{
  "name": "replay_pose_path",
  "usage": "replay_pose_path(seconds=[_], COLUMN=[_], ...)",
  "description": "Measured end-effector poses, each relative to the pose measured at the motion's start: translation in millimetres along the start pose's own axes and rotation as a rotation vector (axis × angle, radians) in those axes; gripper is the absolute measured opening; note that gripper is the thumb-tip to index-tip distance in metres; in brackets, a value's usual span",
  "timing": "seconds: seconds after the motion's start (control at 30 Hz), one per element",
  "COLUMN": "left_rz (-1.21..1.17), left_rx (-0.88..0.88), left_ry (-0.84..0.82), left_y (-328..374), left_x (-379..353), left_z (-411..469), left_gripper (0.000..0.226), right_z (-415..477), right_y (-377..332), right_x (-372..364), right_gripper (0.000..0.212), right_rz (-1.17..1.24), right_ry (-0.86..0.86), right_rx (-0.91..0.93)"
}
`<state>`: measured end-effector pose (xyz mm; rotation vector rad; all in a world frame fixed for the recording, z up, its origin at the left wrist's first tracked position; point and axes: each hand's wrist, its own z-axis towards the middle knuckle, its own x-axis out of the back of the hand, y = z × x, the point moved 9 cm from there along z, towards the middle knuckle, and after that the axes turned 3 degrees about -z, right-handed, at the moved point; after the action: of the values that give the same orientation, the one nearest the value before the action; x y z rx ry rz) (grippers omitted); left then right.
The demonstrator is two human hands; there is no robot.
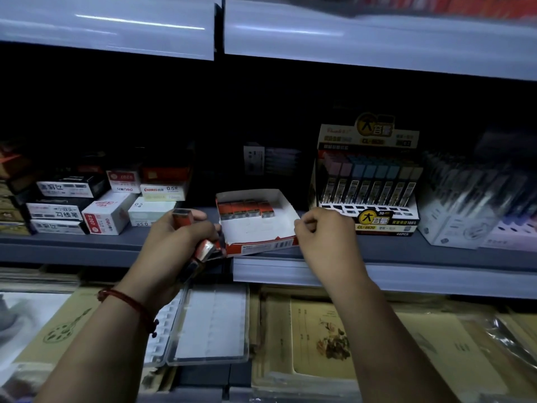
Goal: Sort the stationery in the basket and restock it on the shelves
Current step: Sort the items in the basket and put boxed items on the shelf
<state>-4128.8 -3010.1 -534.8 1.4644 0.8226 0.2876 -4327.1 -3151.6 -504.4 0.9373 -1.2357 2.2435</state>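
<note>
An open white-and-red display tray [279,245] sits on the grey shelf [87,242], with a row of small red boxes [247,209] along its back wall. My left hand [177,237] grips a bundle of the same small red boxes [205,248] just left of the tray. My right hand [325,237] has its fingers curled at the tray's right front corner; whether it pinches the rim is unclear. No basket is in view.
White and black stationery boxes [107,213] are stacked at the left of the shelf. A yellow-labelled lead refill display [369,181] and pen packs [465,205] stand to the right. Notebooks [319,338] and a clear plastic case [209,324] lie on the shelf below.
</note>
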Motion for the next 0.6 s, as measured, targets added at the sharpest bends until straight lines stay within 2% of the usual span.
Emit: replay_pose_path(seconds=[0.17, 0.3, 0.47, 0.6], left_rz=[-0.038, -0.030, 0.015, -0.094], left_rx=[0.026, 0.032, -0.024, -0.070], left_ry=[-0.041, -0.058, -0.029, 0.004], left_y=[-1.9, -3.0, 1.3, 12.3], left_x=[-6.0, -6.6, -1.9, -1.3], left_z=[-3.1, -1.5, 0.7, 0.5], left_gripper=[0.026, 0.024, 0.020, 0.023], right_z=[-1.7, -6.1, -5.0, 0.2], right_y=[1.9, 3.9, 7.1, -12.6], right_x=[4.4, 4.9, 5.7, 17.0], right_gripper=[0.010, 0.005, 0.007, 0.010], right_rz=[0.042, -0.026, -0.037, -0.071], right_ry=[-0.023, -0.086, -0.141, -0.042], right_rx=[-0.090, -0.122, -0.165, -0.039])
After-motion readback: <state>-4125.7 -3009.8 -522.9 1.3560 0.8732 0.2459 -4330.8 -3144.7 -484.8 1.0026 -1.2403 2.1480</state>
